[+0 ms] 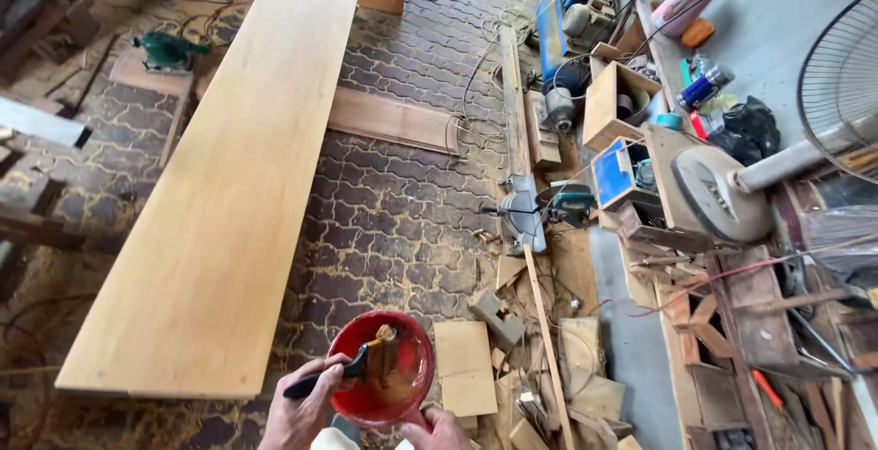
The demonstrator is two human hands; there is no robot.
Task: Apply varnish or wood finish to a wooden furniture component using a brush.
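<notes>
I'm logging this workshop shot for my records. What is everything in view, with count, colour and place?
Long pale wooden board: one, light tan, lying left of centre over the patterned floor.
Round red plastic bowl: one, red with brown liquid, bottom centre.
Black-handled brush: one, its bristles in the bowl.
Green power tool: one, upper left.
Grey power saw: one, centre right on the floor.
Small wooden offcuts: several, tan, right of the bowl.
Open wooden box: one, upper right.
Metal fan: one, right edge.
Left hand: grip on the brush handle.
Right hand: at the bowl's lower edge.
</notes>
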